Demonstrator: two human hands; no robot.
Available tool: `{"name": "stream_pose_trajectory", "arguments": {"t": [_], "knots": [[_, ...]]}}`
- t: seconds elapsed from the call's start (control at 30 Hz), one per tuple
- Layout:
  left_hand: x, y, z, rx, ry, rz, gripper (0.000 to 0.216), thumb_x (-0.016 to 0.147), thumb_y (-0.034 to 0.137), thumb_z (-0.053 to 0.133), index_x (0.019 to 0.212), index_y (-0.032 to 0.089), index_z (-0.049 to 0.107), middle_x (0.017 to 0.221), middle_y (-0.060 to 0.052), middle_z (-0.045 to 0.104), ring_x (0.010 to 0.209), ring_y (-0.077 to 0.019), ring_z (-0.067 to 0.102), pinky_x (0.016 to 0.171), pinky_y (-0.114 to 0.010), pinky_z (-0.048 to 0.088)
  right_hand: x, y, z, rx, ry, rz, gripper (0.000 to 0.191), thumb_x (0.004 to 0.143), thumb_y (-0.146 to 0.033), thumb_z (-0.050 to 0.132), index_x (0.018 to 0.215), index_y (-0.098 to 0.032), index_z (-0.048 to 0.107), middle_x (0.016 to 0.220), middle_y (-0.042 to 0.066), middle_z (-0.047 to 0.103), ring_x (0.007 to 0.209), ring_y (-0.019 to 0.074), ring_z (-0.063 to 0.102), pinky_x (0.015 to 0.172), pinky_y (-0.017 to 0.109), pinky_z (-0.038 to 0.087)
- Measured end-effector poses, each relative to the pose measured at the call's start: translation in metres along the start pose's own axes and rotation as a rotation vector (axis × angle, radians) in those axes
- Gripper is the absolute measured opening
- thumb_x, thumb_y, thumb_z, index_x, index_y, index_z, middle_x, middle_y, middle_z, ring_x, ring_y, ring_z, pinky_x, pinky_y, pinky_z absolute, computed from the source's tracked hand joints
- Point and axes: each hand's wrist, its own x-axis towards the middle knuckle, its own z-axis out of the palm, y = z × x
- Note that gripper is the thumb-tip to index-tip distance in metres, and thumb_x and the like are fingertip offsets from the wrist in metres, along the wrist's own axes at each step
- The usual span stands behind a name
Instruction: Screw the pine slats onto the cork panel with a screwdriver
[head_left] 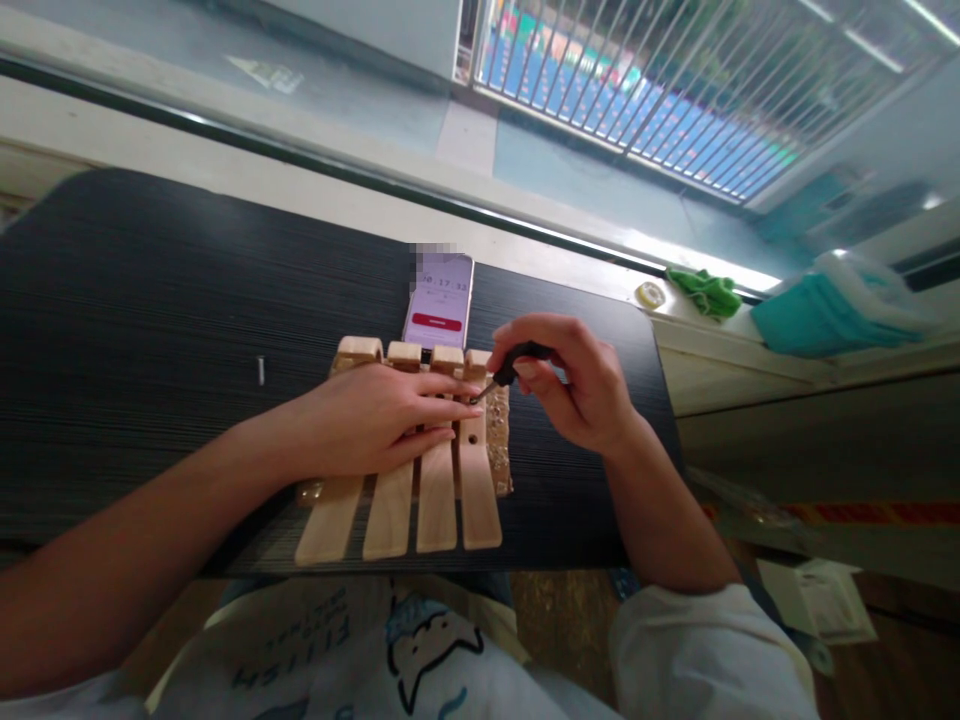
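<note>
Several curved wooden slats [437,500] lie side by side across a block wrapped in shiny brown material [499,440]. My left hand [375,415] rests flat over the slats, fingers stretched toward the right-most one. In my right hand [577,380] is a screwdriver with a black handle [520,360], its fingers wrapped round the handle. The shaft slants down to the left, and its tip meets the right-most slat beside my left fingertips. Below the tip, a dark round hole [472,439] shows in that slat. Whether a screw sits under the tip is too small to tell.
A phone [442,295] with a running timer stands just behind the slats. One loose screw [261,370] is on the black table [150,300] at the left. On the window sill are a tape roll [649,295], a green cloth [705,293] and a teal bin [802,315].
</note>
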Motion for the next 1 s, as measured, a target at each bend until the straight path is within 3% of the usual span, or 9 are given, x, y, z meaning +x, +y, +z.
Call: {"name": "stream_pose_trajectory", "arguments": {"t": [0.27, 0.47, 0.67, 0.83, 1.0], "knots": [[0.002, -0.001, 0.005, -0.003, 0.053, 0.011, 0.035, 0.096, 0.030, 0.044, 0.126, 0.023, 0.062, 0.130, -0.001, 0.064, 0.124, -0.0176, 0.056, 0.110, -0.032, 0.041, 0.002, -0.006, -0.006, -0.013, -0.056, 0.003, 0.030, 0.094, -0.015, 0.045, 0.123, -0.020, 0.051, 0.110, 0.003, 0.068, 0.091, 0.0091, 0.067, 0.081, 0.022, 0.056], [0.002, -0.001, 0.006, 0.008, 0.050, 0.005, 0.035, 0.096, 0.029, 0.044, 0.125, 0.023, 0.062, 0.131, -0.002, 0.063, 0.123, -0.0189, 0.057, 0.107, -0.035, 0.045, 0.004, -0.012, -0.018, -0.005, -0.139, 0.062, 0.043, 0.094, -0.015, 0.040, 0.136, -0.024, 0.044, 0.129, 0.004, 0.062, 0.090, 0.0099, 0.067, 0.077, 0.023, 0.057], [0.002, -0.001, 0.005, 0.017, 0.032, -0.001, 0.036, 0.097, 0.029, 0.041, 0.127, 0.023, 0.060, 0.131, -0.003, 0.063, 0.121, -0.0198, 0.059, 0.104, -0.037, 0.048, 0.001, -0.013, -0.020, 0.007, -0.107, 0.132, 0.041, 0.093, -0.015, 0.047, 0.133, -0.026, 0.047, 0.122, 0.003, 0.064, 0.093, 0.0110, 0.068, 0.075, 0.022, 0.058], [0.000, -0.001, 0.006, 0.062, 0.028, -0.004, 0.035, 0.098, 0.031, 0.040, 0.124, 0.026, 0.063, 0.133, -0.001, 0.062, 0.120, -0.0203, 0.059, 0.101, -0.037, 0.050, 0.001, -0.012, -0.019, -0.025, -0.070, 0.100, 0.034, 0.090, -0.013, 0.054, 0.123, -0.024, 0.054, 0.108, 0.001, 0.068, 0.089, 0.0102, 0.068, 0.075, 0.020, 0.057], [-0.002, 0.000, 0.005, 0.119, 0.013, -0.026, 0.036, 0.096, 0.031, 0.044, 0.129, 0.033, 0.059, 0.136, 0.000, 0.060, 0.108, -0.0195, 0.066, 0.093, -0.035, 0.053, 0.002, -0.011, -0.018, -0.008, -0.056, 0.093, 0.031, 0.089, -0.014, 0.055, 0.119, -0.023, 0.056, 0.109, 0.001, 0.068, 0.089, 0.0099, 0.068, 0.075, 0.021, 0.058]]}}
